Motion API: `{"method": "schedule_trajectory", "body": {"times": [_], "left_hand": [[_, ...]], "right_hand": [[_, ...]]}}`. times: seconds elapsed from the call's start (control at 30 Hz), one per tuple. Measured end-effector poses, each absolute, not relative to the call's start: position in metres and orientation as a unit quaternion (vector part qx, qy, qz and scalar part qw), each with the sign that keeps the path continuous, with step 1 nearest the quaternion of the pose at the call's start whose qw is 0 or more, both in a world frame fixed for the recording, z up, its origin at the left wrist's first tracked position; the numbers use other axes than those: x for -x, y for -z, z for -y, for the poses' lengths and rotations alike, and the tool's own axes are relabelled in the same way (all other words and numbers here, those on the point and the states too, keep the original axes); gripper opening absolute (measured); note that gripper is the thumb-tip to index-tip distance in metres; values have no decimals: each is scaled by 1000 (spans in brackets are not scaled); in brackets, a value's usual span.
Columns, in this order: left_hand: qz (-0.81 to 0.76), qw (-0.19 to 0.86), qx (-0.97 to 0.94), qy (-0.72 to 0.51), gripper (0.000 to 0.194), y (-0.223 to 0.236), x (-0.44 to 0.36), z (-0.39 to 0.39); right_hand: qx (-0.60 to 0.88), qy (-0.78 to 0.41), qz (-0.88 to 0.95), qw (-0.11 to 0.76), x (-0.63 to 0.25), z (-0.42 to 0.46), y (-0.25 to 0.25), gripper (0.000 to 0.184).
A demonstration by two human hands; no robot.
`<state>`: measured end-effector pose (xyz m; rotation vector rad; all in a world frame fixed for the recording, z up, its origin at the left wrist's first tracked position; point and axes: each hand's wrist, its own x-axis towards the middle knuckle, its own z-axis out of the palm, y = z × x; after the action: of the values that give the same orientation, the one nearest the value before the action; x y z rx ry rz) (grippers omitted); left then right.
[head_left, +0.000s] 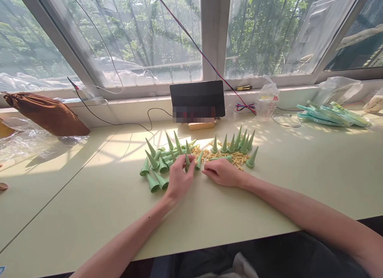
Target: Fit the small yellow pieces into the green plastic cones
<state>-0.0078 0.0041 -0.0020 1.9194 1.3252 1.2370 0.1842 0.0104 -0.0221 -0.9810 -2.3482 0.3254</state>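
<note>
My left hand (180, 175) is closed around a green plastic cone spike (187, 163), with thumb and fingers on either side of it. Just to its right, my right hand (222, 172) rests low over the table, fingers curled together; whatever they pinch is hidden. Between and behind both hands lies a spread of small tan plastic pegs (237, 160). More green cones lie on their sides or stand left of my left hand, such as a fallen cone (152, 183). Beyond my right hand, several cones (238, 140) stand point up, and a single cone (252, 158) stands apart.
A dark tablet (197, 96) leans near the window behind a small cardboard box (202, 125). At left lies a brown drawstring bag (48, 112) beside clear plastic wrap (30, 136). Green-teal packets (332, 114), a coiled cable (286, 120) and a bagged cup (267, 98) sit at the back right.
</note>
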Motion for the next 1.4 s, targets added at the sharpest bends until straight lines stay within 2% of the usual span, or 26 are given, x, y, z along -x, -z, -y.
{"method": "schedule_trajectory", "body": {"times": [0.2, 0.6, 0.8, 0.97, 1.13, 1.4], "left_hand": [[-497, 262, -688, -459, 12, 4, 8, -4], [-479, 265, -633, -547, 20, -2, 7, -3], [-453, 253, -655, -550, 25, -4, 6, 1], [-419, 290, -666, -545, 29, -4, 5, 3], [-395, 310, -678, -536, 28, -3, 4, 4], [-379, 306, -705, -515, 27, 1, 4, 4]], "right_hand": [[365, -129, 875, 291, -184, -9, 20, 33], [360, -139, 868, 313, -183, -10, 20, 32], [371, -157, 828, 390, -182, -8, 19, 12], [350, -136, 822, 428, -182, -7, 21, 16], [307, -107, 838, 438, -181, -7, 21, 11], [299, -91, 857, 410, -182, -8, 24, 16]]}}
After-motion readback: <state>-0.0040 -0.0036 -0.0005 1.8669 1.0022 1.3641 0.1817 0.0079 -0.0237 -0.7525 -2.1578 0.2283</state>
